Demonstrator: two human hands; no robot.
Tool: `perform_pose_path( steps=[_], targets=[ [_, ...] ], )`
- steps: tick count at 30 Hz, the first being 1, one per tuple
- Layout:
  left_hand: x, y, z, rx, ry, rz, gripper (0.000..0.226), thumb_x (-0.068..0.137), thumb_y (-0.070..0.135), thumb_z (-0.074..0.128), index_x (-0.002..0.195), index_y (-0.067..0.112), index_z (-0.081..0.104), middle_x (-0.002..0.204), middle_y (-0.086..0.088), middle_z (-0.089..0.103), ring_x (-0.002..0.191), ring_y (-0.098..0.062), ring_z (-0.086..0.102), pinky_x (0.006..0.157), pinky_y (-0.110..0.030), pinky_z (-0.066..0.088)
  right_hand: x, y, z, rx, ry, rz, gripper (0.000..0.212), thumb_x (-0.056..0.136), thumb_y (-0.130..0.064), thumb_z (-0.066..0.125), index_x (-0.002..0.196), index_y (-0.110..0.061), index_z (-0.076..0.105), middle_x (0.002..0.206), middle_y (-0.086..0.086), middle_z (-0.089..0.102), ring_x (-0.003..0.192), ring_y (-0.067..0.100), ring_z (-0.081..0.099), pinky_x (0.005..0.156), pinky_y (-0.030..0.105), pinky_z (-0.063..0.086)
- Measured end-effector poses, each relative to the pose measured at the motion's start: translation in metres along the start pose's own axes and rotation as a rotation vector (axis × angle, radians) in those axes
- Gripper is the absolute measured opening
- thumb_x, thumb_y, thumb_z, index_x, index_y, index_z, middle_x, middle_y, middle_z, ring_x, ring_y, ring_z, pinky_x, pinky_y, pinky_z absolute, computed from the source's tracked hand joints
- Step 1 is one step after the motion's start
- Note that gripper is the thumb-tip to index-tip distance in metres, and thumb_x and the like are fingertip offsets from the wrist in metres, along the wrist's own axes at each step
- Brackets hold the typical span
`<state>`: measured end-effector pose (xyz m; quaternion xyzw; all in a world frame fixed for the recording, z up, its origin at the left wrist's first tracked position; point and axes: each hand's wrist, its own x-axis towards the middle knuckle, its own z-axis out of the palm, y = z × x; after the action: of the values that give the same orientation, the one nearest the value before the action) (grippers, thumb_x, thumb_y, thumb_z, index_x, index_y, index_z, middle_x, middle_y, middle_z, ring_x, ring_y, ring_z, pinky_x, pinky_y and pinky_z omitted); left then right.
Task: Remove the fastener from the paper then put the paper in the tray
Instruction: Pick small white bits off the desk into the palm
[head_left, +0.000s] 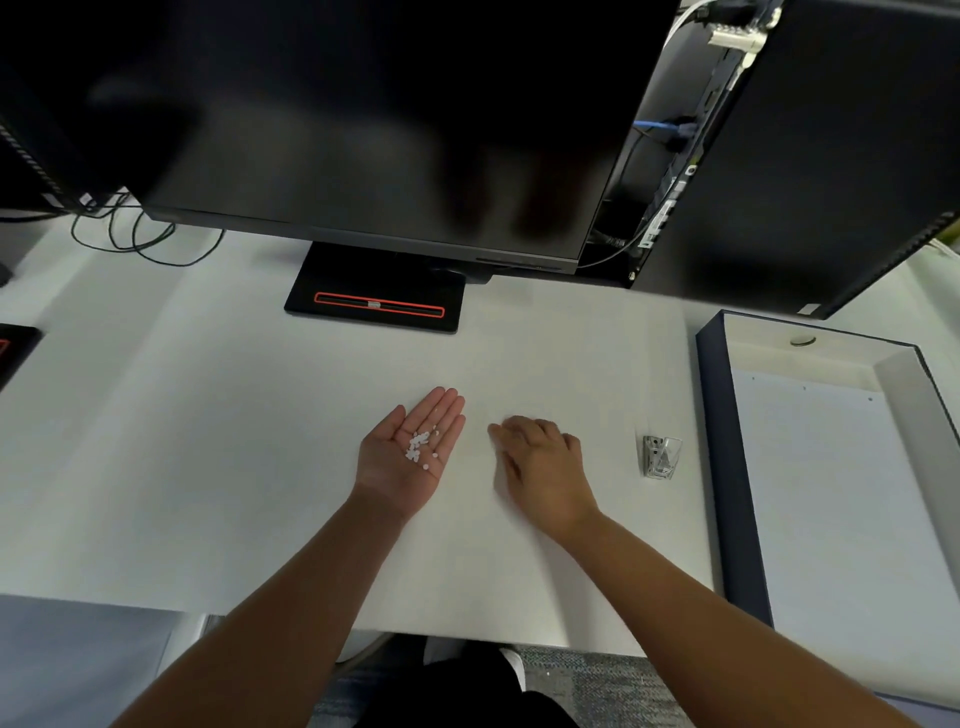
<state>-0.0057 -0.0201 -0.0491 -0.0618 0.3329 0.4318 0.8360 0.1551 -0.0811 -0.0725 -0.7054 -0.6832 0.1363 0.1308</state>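
Left hand (400, 470) palm up over the surface (208, 441), mid, toward the near edge. Grip flat open, fingers straight, small white bits (420, 447) loose in the palm. Right hand (543, 467) just beside it, palm down, fingers loosely bent on the surface, blurred, holding nothing. Clear clip (661, 457) lies alone between right hand and tray (719, 467). Tray at right edge, paper (841, 519) flat inside it. Monitor (363, 114) on its stand (374, 291) at far edge.
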Motion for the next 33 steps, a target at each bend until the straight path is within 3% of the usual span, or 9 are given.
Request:
perform_pose_path(
  steps=[5,8,11,13,15,19,24,28,33],
  targets=[
    [0.004,-0.007,0.007,0.012,0.015,-0.003,0.048,0.102,0.023,0.028,0.108,-0.009,0.064,0.111,-0.024,0.068,0.110,-0.032,0.060,0.097,-0.041,0.044,0.018,-0.001,-0.036,0.853,-0.237,0.435,0.038,0.090,-0.001,0.040,0.104,-0.021,0.070,0.118,-0.007,0.065,0.111,0.006,0.056,0.106,0.033,0.039],
    [0.007,-0.011,0.011,0.018,0.022,-0.005,0.050,0.102,0.024,0.029,0.106,-0.009,0.066,0.112,-0.023,0.068,0.109,-0.032,0.061,0.093,-0.040,0.046,0.018,-0.008,-0.060,1.066,-0.280,0.511,0.032,0.090,0.001,0.043,0.101,-0.012,0.071,0.104,-0.004,0.068,0.091,-0.001,0.055,0.081,0.014,0.040],
    [0.008,-0.017,0.017,0.049,0.029,-0.009,0.047,0.102,0.025,0.029,0.112,-0.007,0.062,0.112,-0.022,0.068,0.111,-0.030,0.060,0.088,-0.037,0.049,0.017,-0.014,-0.066,1.126,-0.292,0.487,0.025,0.089,-0.004,0.050,0.095,-0.014,0.072,0.092,-0.009,0.069,0.082,-0.002,0.059,0.069,0.010,0.040],
    [0.010,-0.022,0.021,0.085,0.039,-0.010,0.046,0.102,0.025,0.029,0.113,-0.005,0.062,0.112,-0.019,0.068,0.112,-0.028,0.060,0.081,-0.032,0.051,0.017,-0.021,-0.059,1.133,-0.250,0.460,0.020,0.087,-0.004,0.055,0.089,-0.012,0.074,0.090,-0.006,0.073,0.081,-0.003,0.064,0.074,0.008,0.044],
    [0.011,-0.026,0.024,0.136,0.046,-0.018,0.046,0.102,0.025,0.027,0.114,-0.002,0.062,0.113,-0.016,0.068,0.109,-0.024,0.061,0.075,-0.025,0.053,0.016,-0.026,-0.048,1.094,-0.172,0.439,0.020,0.084,-0.003,0.058,0.082,-0.014,0.075,0.089,0.000,0.074,0.084,0.008,0.066,0.082,0.020,0.047],
    [0.014,-0.031,0.024,0.143,0.042,-0.039,0.046,0.102,0.025,0.026,0.115,-0.001,0.061,0.116,-0.015,0.067,0.109,-0.023,0.061,0.093,-0.022,0.042,0.018,-0.030,-0.035,0.966,-0.031,0.475,0.021,0.080,-0.006,0.060,0.072,-0.020,0.074,0.080,-0.001,0.073,0.078,0.015,0.065,0.079,0.031,0.050],
    [0.017,-0.029,0.026,0.123,0.046,-0.038,0.046,0.101,0.026,0.028,0.116,0.000,0.063,0.118,-0.015,0.066,0.110,-0.022,0.061,0.090,-0.024,0.049,0.025,-0.027,-0.031,0.890,0.027,0.438,0.010,0.074,-0.009,0.066,0.065,-0.013,0.064,0.059,-0.003,0.056,0.058,0.011,0.045,0.061,0.029,0.038],
    [0.018,-0.028,0.030,0.124,0.050,-0.024,0.045,0.102,0.025,0.027,0.119,0.000,0.060,0.118,-0.015,0.066,0.107,-0.022,0.063,0.068,-0.023,0.056,0.025,-0.025,-0.039,0.933,0.025,0.381,0.024,0.082,-0.007,0.058,0.075,-0.026,0.072,0.080,0.003,0.071,0.071,0.016,0.058,0.070,0.026,0.045],
    [0.023,-0.017,0.028,0.027,0.037,0.011,0.047,0.102,0.024,0.027,0.113,-0.007,0.061,0.113,-0.022,0.068,0.111,-0.031,0.060,0.096,-0.038,0.046,0.026,0.012,-0.035,0.708,0.153,0.406,0.029,0.088,0.000,0.048,0.104,-0.013,0.068,0.105,0.006,0.066,0.089,0.017,0.057,0.082,0.023,0.044]
  ],
)
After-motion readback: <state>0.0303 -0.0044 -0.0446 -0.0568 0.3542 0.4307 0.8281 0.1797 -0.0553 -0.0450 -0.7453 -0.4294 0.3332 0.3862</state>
